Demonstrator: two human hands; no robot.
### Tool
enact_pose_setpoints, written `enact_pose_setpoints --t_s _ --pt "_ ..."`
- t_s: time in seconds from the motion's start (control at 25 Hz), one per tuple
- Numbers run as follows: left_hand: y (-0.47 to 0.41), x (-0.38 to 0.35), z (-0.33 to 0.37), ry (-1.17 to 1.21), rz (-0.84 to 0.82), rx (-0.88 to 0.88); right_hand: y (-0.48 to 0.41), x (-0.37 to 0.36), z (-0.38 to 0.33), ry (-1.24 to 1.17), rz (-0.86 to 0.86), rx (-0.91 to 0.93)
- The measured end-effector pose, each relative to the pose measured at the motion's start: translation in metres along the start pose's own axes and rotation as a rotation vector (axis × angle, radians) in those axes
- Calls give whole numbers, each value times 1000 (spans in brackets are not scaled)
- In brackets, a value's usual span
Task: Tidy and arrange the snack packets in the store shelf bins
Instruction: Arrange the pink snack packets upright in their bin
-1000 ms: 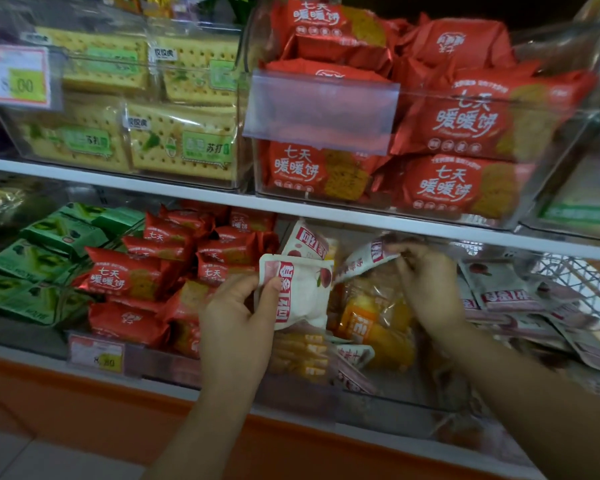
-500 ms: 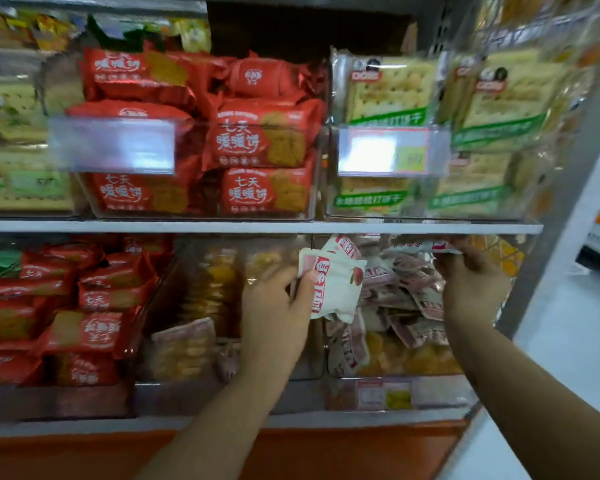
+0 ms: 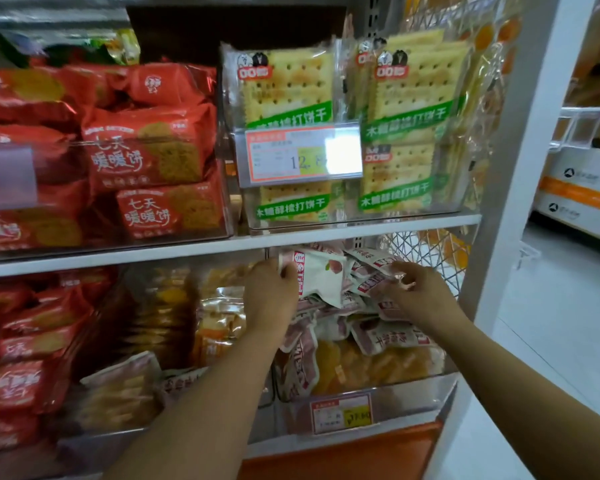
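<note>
My left hand (image 3: pixel 271 299) grips a white snack packet with red lettering (image 3: pixel 321 277), held upright over the right clear bin (image 3: pixel 413 389) on the lower shelf. That bin holds a heap of similar white-and-red packets (image 3: pixel 385 336) lying on orange packets (image 3: pixel 378 365). My right hand (image 3: pixel 418 292) reaches into the top of the heap, its fingers curled and pinching a small packet (image 3: pixel 383 263) there.
The upper shelf (image 3: pixel 222 249) carries a bin of red biscuit packs (image 3: pixel 146 157) and a bin of green-labelled cracker packs (image 3: pixel 399 123) with a price tag (image 3: pixel 302 155). More red packs (image 3: pixel 32 341) and orange snacks (image 3: pixel 174 317) fill the lower left. A white post (image 3: pixel 520 168) and an aisle floor lie to the right.
The view has swung right along the shelf. Both hands carried their packets from the middle bin over to the right bin, and the right hand now sits on the heap.
</note>
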State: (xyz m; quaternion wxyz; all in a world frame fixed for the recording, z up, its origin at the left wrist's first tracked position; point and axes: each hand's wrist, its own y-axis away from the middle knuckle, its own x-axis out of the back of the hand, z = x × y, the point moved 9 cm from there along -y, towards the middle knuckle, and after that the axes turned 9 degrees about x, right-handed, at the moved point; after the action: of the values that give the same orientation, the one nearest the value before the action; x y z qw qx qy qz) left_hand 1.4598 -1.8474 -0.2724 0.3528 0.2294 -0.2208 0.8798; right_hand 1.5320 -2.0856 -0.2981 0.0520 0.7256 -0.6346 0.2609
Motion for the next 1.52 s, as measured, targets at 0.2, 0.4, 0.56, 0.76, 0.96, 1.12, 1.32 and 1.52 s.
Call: enact_pose_setpoints --t_s 0.2,0.4,0.56,0.76,0.96,1.12,1.32,1.52 --pt "-34 -18 -16 -222 2 57 -21 -9 -17 550 -124 288" --pt "-38 -27 -11 -325 -31 73 -37 -44 7 772 -406 250" --pt "-26 -26 7 -304 -68 -62 -25 -32 -32 574 -221 378" --pt "0 -32 39 238 -281 -50 26 -43 -64 206 -205 440" --pt "9 -27 51 2 -227 -270 0 -5 -42 -131 44 295" --pt "12 -60 8 -728 -519 -373 -35 -6 -31 129 100 260" --pt "2 -56 -11 -785 -548 -300 -47 -36 -29 941 -150 358" --pt "-1 -63 -14 -890 -549 -326 -46 -53 -18 929 -452 298"
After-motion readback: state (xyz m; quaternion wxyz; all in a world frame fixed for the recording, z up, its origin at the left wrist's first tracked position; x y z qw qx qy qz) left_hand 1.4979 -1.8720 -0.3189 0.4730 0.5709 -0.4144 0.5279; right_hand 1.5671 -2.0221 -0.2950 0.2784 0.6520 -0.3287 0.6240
